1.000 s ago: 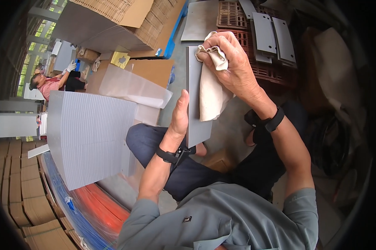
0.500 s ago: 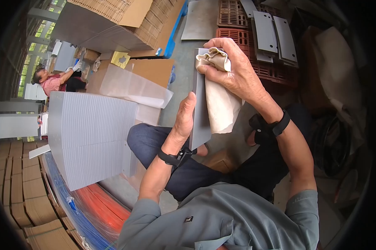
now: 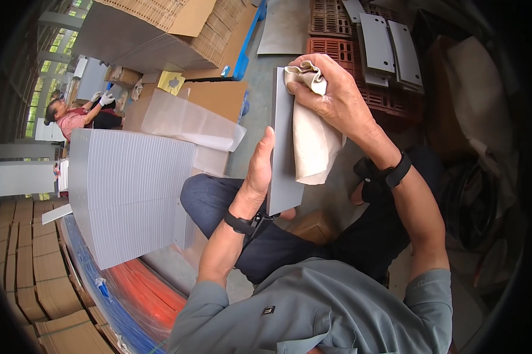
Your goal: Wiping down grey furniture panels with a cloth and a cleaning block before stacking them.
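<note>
A flat grey panel (image 3: 284, 177) stands on edge in front of me, its long narrow edge turned up toward my view. My left hand (image 3: 260, 166) supports it from the left, thumb up along the edge and the other fingers hidden. At the far end, my right hand (image 3: 340, 100) grips a bunched cream cloth (image 3: 314, 144) between thumb and fingers and holds it against the panel. The lower part of the cloth hangs down over the panel's right face. To the left of my knee is a large stack of similar grey panels (image 3: 139, 194).
Red-brown plastic crates (image 3: 331, 53) with grey plates (image 3: 375, 50) on them stand at the far right. Cartons (image 3: 159, 44) sit on a blue pallet (image 3: 240, 69) at the far left. A co-worker (image 3: 77, 118) in white gloves is beyond the stack. Flattened cardboard bundles (image 3: 53, 283) lie lower left.
The panel has turned slightly, so more of its narrow edge shows. My right hand and the cloth have shifted a little to the right. The co-worker's hands have moved.
</note>
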### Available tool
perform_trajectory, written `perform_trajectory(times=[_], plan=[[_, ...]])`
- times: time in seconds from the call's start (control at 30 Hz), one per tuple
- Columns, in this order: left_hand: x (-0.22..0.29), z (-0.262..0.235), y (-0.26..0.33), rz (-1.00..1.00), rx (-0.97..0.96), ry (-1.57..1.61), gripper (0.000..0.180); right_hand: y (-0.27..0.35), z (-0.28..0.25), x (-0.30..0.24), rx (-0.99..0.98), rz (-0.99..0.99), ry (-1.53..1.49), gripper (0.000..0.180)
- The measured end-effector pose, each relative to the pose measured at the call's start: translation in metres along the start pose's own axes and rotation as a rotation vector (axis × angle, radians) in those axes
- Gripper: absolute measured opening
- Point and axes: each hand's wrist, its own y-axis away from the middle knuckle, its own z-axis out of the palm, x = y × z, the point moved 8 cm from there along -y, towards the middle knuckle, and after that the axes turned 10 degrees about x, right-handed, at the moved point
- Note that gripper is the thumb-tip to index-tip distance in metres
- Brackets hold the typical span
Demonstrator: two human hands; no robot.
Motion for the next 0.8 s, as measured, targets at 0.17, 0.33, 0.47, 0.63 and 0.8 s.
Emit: perform_trajectory(times=[0.17,0.33,0.47,0.63,0.8], plan=[[-0.001,-0.001,0.000,-0.007,0.039,0.063,0.076,0.002,0.001,-0.012,0.052,-0.153,0.055,0.041],[-0.008,-0.006,-0.002,-0.048,0.031,0.086,0.072,0.001,0.002,0.001,0.022,-0.078,0.055,0.042],[-0.004,-0.001,-0.003,-0.035,0.048,0.172,0.069,0.003,0.003,-0.003,-0.033,-0.044,0.069,0.051],[-0.006,-0.004,-0.004,-0.072,0.054,0.296,0.064,0.015,0.012,-0.015,-0.076,-0.141,0.203,0.071],[-0.002,-0.005,-0.008,0.007,0.134,0.155,0.060,0.006,0.003,0.005,0.032,-0.103,0.199,0.056]])
